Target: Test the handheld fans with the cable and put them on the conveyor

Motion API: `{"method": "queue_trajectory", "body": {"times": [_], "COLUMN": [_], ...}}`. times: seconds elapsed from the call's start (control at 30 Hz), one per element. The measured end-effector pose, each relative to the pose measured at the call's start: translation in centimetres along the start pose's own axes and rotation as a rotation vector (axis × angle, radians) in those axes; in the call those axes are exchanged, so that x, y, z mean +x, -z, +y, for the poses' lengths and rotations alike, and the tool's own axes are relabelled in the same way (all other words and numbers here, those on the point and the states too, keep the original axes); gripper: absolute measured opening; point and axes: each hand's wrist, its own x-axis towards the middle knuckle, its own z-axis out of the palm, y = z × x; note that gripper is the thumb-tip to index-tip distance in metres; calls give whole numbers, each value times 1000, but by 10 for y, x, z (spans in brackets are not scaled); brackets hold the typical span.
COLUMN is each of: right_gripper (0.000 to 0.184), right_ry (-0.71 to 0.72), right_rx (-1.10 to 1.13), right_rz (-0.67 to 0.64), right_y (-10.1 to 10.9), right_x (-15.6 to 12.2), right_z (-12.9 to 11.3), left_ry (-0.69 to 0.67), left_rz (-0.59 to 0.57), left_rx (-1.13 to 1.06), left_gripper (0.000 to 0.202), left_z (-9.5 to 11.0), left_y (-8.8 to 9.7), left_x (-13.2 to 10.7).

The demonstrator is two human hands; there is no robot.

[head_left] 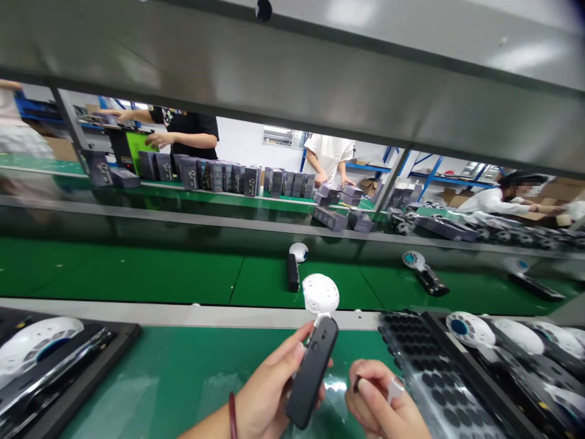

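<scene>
My left hand (269, 390) is wrapped round the black handle of a handheld fan (314, 366), whose white round head (320, 294) points away from me. My right hand (381, 402), just right of the handle, pinches a small white piece (395, 389) between its fingers. Both hands hover over the near green mat (183, 378).
A sheet of black round pads (425, 366) and trays of fans (512, 341) lie at right. Another tray with a fan (41, 347) sits at left. Fans (292, 265) ride the green conveyor (137, 274). Other people handle dark boxes (219, 175) across the line.
</scene>
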Motion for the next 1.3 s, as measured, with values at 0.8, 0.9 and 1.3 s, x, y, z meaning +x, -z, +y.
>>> {"method": "queue_trajectory", "body": {"times": [0.8, 0.9, 1.3], "right_gripper": [18, 12, 5], "right_ry": [58, 156, -23], "right_rx": [-326, -398, -490], "right_rz": [119, 13, 114], "right_y": [-12, -18, -4], "right_x": [-9, -14, -3], "right_z": [-20, -26, -31], "left_ry": [39, 29, -128], "left_rz": [-12, -2, 65], "left_rx": [242, 600, 1048], "left_gripper": [65, 69, 72], "left_z": [-10, -22, -43], "left_y": [2, 3, 3], "left_x": [-4, -3, -6]}}
